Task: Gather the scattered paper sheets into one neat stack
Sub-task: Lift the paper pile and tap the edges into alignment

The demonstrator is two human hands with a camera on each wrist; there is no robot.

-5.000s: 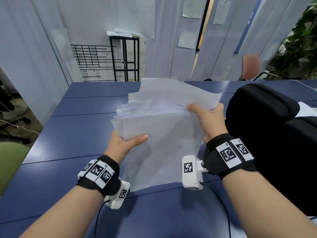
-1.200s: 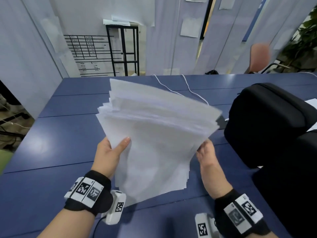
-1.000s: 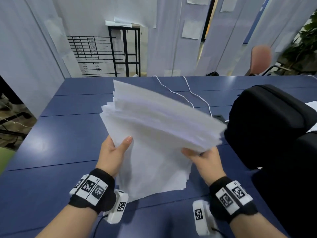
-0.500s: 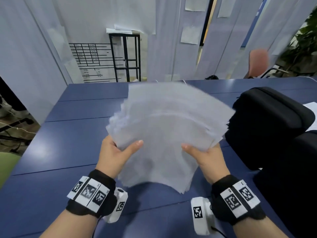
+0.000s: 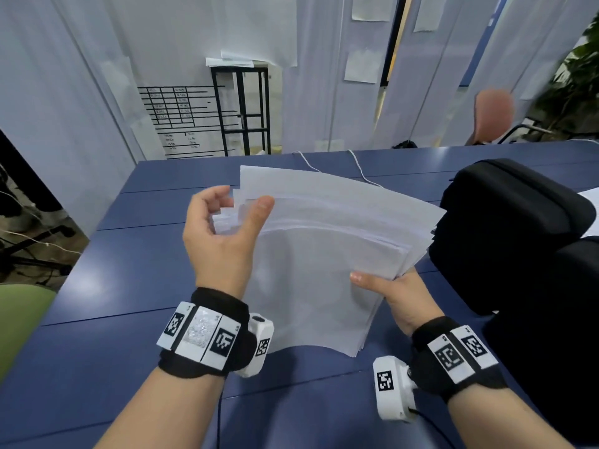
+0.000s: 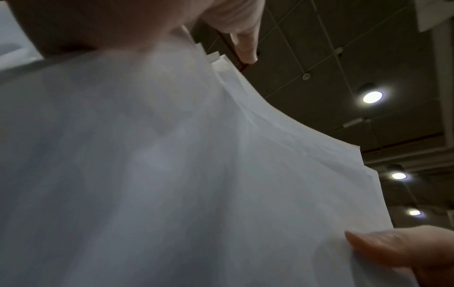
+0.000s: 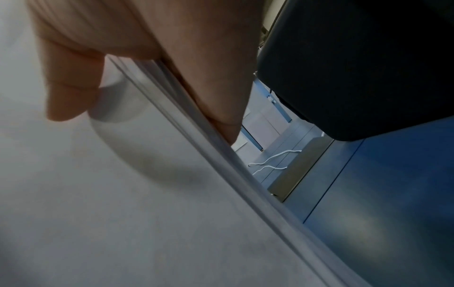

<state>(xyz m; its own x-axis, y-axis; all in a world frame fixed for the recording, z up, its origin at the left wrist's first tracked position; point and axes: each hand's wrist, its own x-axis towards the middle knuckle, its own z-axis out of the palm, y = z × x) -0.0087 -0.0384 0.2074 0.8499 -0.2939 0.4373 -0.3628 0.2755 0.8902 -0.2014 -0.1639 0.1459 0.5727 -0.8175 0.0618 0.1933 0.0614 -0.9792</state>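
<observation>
A thick stack of white paper sheets stands nearly upright over the blue table, its sheets staggered at the top and right edges. My right hand grips its lower right edge, thumb on the front and fingers behind. My left hand cups the top left corner, thumb on the front face and fingers curled at the corner; in the left wrist view one fingertip hangs past the stack. Whether the bottom edge touches the table is unclear.
A large black bag sits on the table close to the right of the stack. White cables lie at the far side. A green chair shows at the left edge.
My left hand has left the stack's lower left edge and risen to its top left corner. The right hand keeps its grip on the right edge; the stack has tilted slightly.
</observation>
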